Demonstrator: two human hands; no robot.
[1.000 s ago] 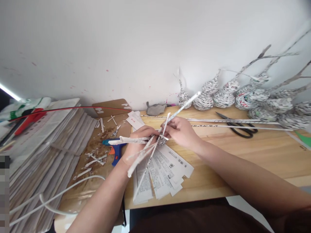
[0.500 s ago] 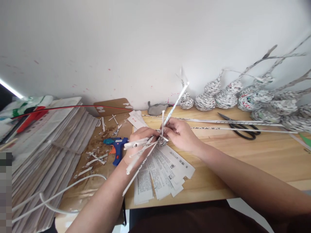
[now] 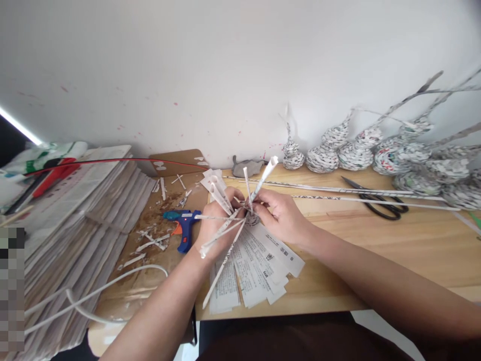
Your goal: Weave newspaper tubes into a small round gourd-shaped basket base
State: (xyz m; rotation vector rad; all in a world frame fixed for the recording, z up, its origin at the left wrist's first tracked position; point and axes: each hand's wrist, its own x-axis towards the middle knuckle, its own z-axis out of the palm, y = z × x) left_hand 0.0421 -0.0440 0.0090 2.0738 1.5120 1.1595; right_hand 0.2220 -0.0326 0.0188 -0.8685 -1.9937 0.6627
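Note:
A small woven paper piece (image 3: 252, 217) sits between my hands, with several rolled paper tubes fanning out of it. My left hand (image 3: 218, 223) is closed on its left side, and some tubes (image 3: 221, 231) cross over the back of that hand. On the right, my right hand (image 3: 281, 213) pinches the base of a thicker tube (image 3: 265, 176) that points up and away. Part of the woven piece is hidden by the fingers. Beneath it, printed paper strips (image 3: 259, 271) lie fanned on the wooden table (image 3: 338, 265).
A blue glue gun (image 3: 184, 228) and paper scraps (image 3: 152, 241) lie left, beside a tall newspaper stack (image 3: 108, 215). Black scissors (image 3: 379, 200) and long paper tubes (image 3: 319, 188) lie right. Woven gourd shapes (image 3: 353, 153) line the wall, near a grey cloth (image 3: 246, 168).
The tubes over my left hand have swung, some now pointing up and left. The thicker tube's tip has dropped and moved left. The whole view has shifted slightly.

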